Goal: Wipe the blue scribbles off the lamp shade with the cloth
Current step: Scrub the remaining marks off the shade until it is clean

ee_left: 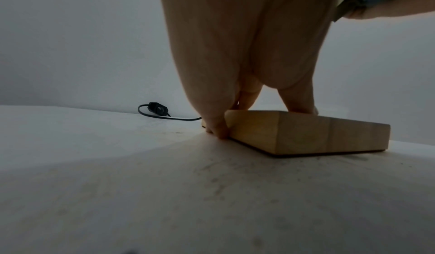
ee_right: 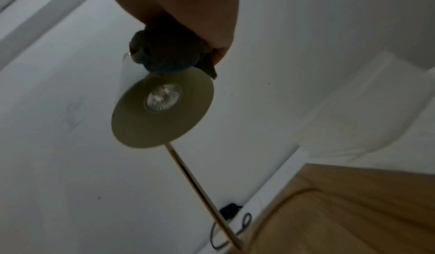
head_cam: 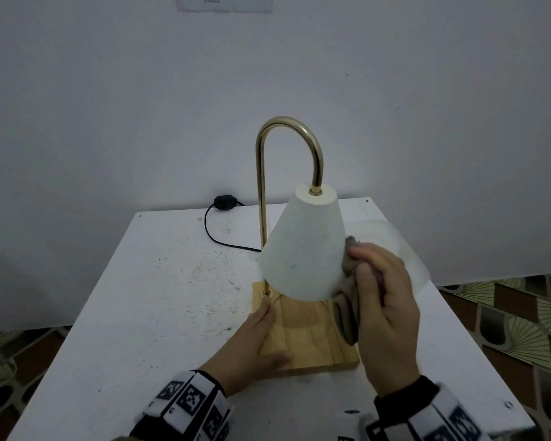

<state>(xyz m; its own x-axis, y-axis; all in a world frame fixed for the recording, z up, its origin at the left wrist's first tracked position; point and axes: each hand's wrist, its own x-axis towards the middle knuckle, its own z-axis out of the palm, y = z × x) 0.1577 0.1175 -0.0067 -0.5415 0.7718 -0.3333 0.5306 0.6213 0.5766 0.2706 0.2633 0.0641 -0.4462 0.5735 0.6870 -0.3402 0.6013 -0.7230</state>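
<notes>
A white cone-shaped lamp shade point(head_cam: 303, 249) hangs from a curved brass arm point(head_cam: 287, 138) over a square wooden base point(head_cam: 312, 338). Only faint bluish marks point(head_cam: 291, 265) show on its front. My right hand point(head_cam: 382, 300) grips a grey-brown cloth point(head_cam: 347, 300) and presses it against the shade's right side. From below, the cloth point(ee_right: 164, 57) sits at the shade's rim point(ee_right: 162, 109), with the bulb point(ee_right: 162, 98) visible inside. My left hand point(head_cam: 255, 338) lies flat on the base's left edge, fingers point(ee_left: 240, 98) straight on the wood point(ee_left: 306, 133).
The lamp stands on a scuffed white table point(head_cam: 140, 297) against a white wall. A black cord with an inline switch point(head_cam: 225, 202) trails from the base toward the wall. Patterned floor point(head_cam: 506, 313) shows beyond the table's right edge.
</notes>
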